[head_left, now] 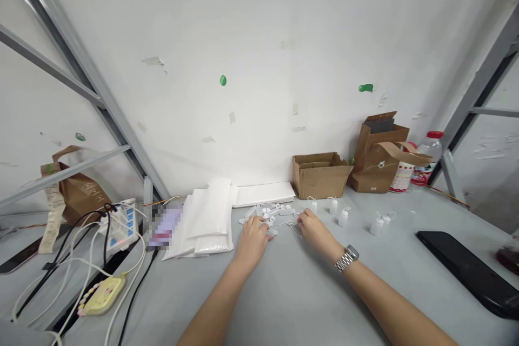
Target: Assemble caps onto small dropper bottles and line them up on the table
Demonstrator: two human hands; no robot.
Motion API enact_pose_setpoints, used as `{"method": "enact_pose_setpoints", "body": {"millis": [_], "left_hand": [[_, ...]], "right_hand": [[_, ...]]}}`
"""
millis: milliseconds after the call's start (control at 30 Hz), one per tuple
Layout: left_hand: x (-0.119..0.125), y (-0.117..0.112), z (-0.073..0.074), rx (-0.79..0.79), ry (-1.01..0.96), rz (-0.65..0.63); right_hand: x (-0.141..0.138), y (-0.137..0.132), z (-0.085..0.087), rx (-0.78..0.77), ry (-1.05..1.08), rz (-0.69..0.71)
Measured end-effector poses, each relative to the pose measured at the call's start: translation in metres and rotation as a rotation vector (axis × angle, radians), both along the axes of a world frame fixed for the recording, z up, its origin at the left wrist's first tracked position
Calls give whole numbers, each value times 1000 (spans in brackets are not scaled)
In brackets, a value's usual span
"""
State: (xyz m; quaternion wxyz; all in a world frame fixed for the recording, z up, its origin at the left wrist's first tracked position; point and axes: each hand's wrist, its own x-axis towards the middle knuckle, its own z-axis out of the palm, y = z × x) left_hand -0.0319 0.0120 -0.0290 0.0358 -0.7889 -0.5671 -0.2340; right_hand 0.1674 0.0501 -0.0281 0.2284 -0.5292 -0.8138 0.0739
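Note:
My left hand (252, 233) rests on the grey table (292, 292) with its fingers curled over a scatter of small white plastic parts (271, 212). My right hand (312, 227), a metal watch (347, 258) on its wrist, reaches the right side of the same pile, fingers bent around a thin clear piece I cannot make out. Several small white bottles (343, 217) with looped caps stand upright just right of my right hand.
White flat bags (211, 215) are stacked left of the pile. An open cardboard box (320, 174), a brown paper bag (379, 159) and a drink bottle (427, 154) stand at the wall. A black tablet (466, 270) lies right. Power strip (121, 224) and cables left.

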Motion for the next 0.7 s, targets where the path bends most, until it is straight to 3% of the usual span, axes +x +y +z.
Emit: {"method": "enact_pose_setpoints", "body": {"millis": [167, 500, 600, 700], "left_hand": [[3, -2, 4, -29, 32, -26], [8, -4, 5, -130, 41, 11], [7, -2, 7, -151, -175, 17], [8, 0, 15, -296, -668, 0]], "right_hand": [[3, 6, 4, -110, 203, -29], [4, 9, 13, -297, 834, -105], [5, 7, 19, -343, 942, -93], [3, 1, 24, -288, 1008, -33]]}}
